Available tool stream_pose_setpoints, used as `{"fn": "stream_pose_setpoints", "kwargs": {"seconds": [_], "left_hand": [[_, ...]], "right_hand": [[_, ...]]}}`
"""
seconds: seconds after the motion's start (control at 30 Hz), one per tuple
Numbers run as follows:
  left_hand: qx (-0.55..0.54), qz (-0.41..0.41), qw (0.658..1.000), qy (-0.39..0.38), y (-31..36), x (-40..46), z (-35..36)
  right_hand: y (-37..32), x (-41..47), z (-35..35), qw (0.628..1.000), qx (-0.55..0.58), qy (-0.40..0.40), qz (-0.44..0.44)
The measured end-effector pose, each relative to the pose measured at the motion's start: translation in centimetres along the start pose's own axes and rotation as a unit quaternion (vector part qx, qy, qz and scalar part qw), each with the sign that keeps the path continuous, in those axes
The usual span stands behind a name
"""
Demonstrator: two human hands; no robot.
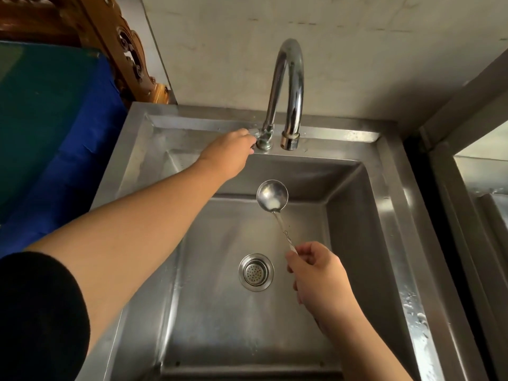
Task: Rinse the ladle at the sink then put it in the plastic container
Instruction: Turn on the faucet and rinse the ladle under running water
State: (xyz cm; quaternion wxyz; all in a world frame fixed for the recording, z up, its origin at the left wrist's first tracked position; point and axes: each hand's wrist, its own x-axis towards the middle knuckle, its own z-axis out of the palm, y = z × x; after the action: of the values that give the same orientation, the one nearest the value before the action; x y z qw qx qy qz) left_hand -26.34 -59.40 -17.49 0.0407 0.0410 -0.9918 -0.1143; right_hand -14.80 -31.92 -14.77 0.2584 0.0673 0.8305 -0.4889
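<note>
A small steel ladle (272, 195) hangs over the steel sink (390, 215), bowl up, with a little white liquid in it. My right hand (316, 273) is shut on the end of its thin handle. The bowl sits below and slightly left of the spout of the curved chrome tap (291, 86). No water runs from the spout. My left hand (231, 152) reaches to the tap's base and its fingers are closed on the tap handle (256, 132). No plastic container is in view.
A round drain strainer (256, 272) sits in the basin floor, left of my right hand. A blue and green sheet (55, 127) covers the surface to the left. Carved wood (129, 50) stands at the back left. A steel frame (450, 149) borders the sink's right side.
</note>
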Motion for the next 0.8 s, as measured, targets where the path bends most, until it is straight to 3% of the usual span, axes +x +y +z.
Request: {"fn": "stream_pose_setpoints", "kwargs": {"seconds": [0.47, 0.8], "left_hand": [[0.015, 0.011, 1.000, 0.016, -0.1, 0.5, -0.4], [0.040, -0.010, 0.999, -0.016, 0.5, 1.7, -1.7]], "right_hand": [[-1.7, 1.0, -0.4, 1.000, -0.012, 0.003, -0.026], [-2.0, 0.8, -0.9, 0.999, -0.028, 0.005, -0.029]]}}
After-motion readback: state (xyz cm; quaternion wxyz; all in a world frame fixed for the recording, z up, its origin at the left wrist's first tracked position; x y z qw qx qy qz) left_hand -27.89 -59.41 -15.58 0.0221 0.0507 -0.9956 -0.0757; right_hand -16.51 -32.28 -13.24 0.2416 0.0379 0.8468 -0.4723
